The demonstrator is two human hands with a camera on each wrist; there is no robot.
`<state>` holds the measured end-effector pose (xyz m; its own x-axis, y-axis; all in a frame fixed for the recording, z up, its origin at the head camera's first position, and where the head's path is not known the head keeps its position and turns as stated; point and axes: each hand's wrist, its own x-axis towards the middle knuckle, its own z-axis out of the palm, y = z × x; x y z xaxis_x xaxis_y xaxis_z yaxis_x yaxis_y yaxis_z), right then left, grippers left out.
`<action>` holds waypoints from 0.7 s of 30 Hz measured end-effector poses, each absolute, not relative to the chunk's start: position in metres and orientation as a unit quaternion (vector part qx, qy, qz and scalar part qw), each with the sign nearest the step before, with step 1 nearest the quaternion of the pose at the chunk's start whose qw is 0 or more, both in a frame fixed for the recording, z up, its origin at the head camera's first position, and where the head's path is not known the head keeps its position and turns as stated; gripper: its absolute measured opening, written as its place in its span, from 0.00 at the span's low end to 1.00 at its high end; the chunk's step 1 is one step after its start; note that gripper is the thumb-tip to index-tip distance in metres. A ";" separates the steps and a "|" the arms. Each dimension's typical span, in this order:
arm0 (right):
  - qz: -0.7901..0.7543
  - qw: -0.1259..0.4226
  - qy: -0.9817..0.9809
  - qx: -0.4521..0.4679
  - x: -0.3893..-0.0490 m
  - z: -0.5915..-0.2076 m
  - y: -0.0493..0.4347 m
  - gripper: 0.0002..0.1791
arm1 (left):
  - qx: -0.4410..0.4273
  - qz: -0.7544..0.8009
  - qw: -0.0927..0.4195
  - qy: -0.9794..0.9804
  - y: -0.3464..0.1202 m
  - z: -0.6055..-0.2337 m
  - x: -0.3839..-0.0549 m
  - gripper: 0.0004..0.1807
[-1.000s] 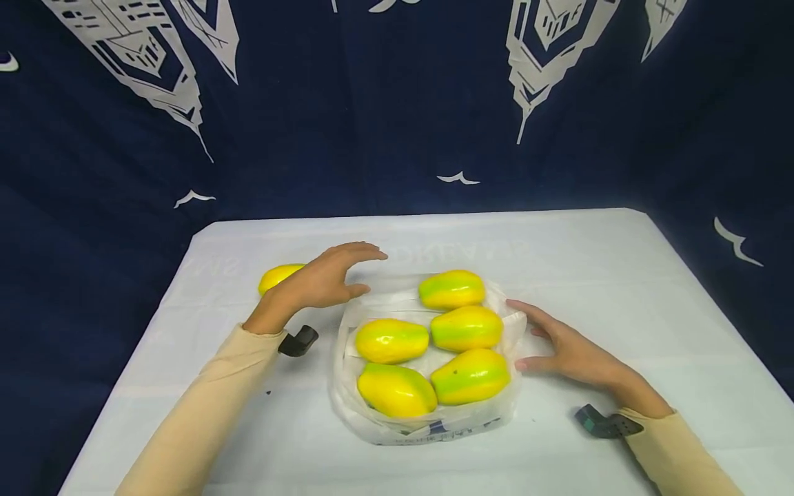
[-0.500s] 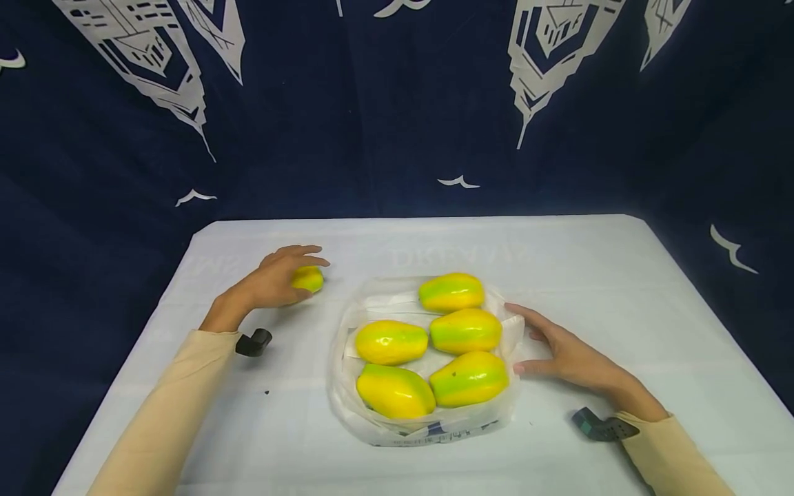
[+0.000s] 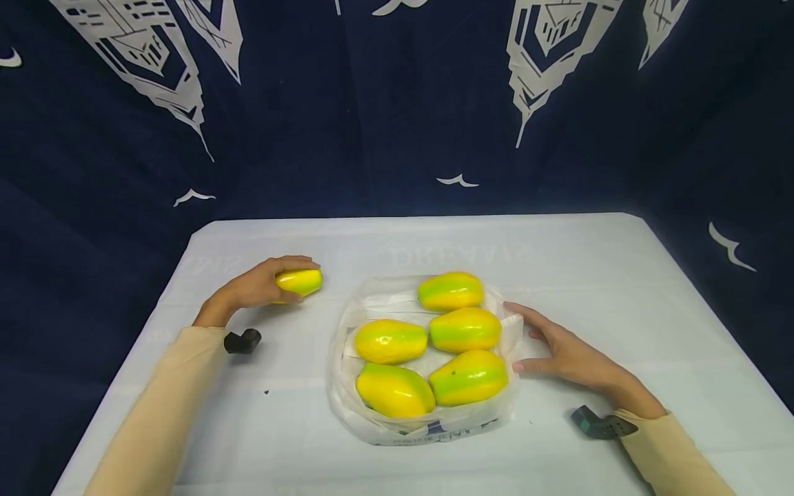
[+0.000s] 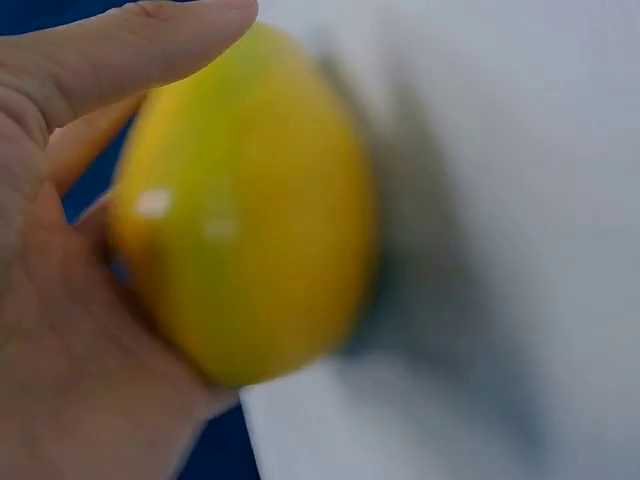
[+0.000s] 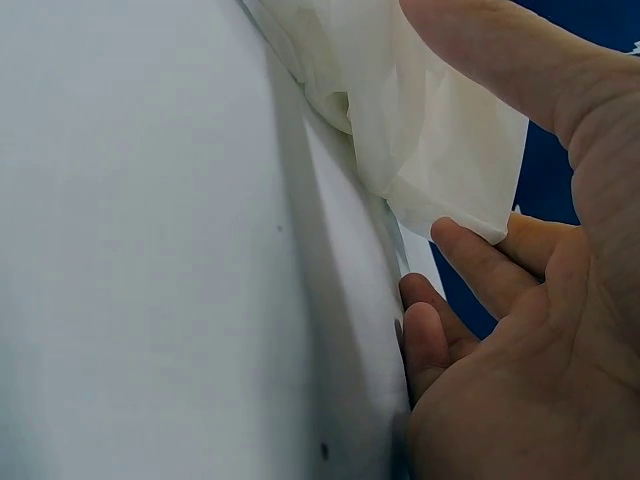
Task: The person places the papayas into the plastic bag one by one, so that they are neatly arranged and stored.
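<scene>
My left hand (image 3: 257,284) grips a yellow-green papaya (image 3: 302,281) at the table's left side, thumb on one side and fingers on the other. In the left wrist view the papaya (image 4: 250,220) fills the space between thumb and palm, and its shadow falls on the white surface beside it. Several similar papayas (image 3: 465,329) lie in a thin white plastic bag (image 3: 403,437) spread open in the middle. At the bag's right edge is my right hand (image 3: 573,351), thumb and fingers apart. The right wrist view shows its fingertips touching the bag's film (image 5: 450,170).
A white-covered table (image 3: 248,441) carries everything. Behind it hangs a dark blue cloth (image 3: 372,138) with white printed shapes. Both wrists wear a small dark device, such as the one on the right wrist (image 3: 602,424). A tiny dark speck (image 3: 267,392) lies left of the bag.
My left hand has moved left from beside the bag to the papaya at the left and closed round it. My right hand stays at the bag's edge.
</scene>
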<state>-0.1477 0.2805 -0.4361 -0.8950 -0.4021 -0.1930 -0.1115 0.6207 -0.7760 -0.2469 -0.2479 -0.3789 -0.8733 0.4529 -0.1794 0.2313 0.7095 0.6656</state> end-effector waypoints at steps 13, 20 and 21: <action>-0.413 0.172 0.882 -0.148 -0.149 -0.438 0.280 0.55 | 0.181 0.382 0.146 0.894 -0.253 -0.389 -0.249 0.32; -0.408 0.168 0.884 -0.152 -0.148 -0.439 0.280 0.54 | 0.191 0.386 0.132 0.893 -0.253 -0.398 -0.250 0.32; -0.408 0.168 0.885 -0.152 -0.148 -0.439 0.280 0.54 | 0.192 0.386 0.132 0.893 -0.253 -0.399 -0.250 0.32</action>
